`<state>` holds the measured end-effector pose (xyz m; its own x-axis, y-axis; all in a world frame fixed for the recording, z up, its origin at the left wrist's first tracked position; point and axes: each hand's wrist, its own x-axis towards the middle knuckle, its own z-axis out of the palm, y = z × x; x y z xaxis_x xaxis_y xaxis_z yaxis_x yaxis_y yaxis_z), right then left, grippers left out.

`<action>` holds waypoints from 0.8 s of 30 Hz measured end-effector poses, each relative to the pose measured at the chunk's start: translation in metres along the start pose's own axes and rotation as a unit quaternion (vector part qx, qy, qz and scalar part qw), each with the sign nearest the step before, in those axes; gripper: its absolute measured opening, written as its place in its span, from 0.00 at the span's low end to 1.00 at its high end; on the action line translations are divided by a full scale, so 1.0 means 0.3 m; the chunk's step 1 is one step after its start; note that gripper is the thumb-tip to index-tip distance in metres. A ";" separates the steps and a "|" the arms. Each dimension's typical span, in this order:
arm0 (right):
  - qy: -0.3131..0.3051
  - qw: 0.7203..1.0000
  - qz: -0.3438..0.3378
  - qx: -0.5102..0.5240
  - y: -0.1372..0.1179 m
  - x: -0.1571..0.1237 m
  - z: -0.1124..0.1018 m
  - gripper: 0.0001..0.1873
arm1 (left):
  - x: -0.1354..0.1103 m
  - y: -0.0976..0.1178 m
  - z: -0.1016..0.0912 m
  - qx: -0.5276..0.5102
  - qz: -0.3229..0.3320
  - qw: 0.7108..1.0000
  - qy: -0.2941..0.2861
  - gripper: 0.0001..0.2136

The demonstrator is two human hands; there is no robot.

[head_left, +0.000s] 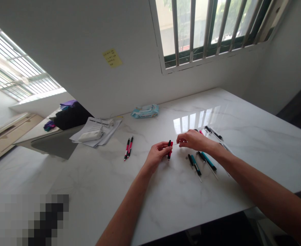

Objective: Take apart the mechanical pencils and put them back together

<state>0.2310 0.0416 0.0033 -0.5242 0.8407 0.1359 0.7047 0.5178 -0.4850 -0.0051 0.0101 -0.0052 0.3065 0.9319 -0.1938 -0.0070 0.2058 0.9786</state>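
Between the thumb and fingers of my left hand (157, 155) are the black and red barrel parts (169, 150) of a pen, side by side. My right hand (191, 139) is closed in a pinch on a thin pale rod, which looks like a pen refill (176, 144); its tip points toward the parts in my left hand. Below my right hand lie teal and black pen parts (196, 164) with thin refills. More black pen parts (213, 132) and a refill rest beyond my right wrist, partly hidden by it. Two assembled red and black pens (128, 148) lie left of my left hand.
A blue pack of wipes (145, 111) sits near the wall. Papers (96, 131) with a white device (90, 136) and cable lie to the left. A yellow note (112, 58) sticks to the wall. The marble-patterned table's front edge (191, 228) runs below my arms.
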 end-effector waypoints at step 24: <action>0.044 0.993 -0.106 0.001 -0.015 0.006 0.011 0.06 | -0.016 0.018 0.010 0.003 -0.015 1.000 -0.016 0.18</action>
<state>0.2255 0.0404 0.0029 -0.6167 0.7232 0.3108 0.5817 0.6847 -0.4391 -0.0039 0.0058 0.0012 0.3358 0.9155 -0.2213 0.0094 0.2317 0.9727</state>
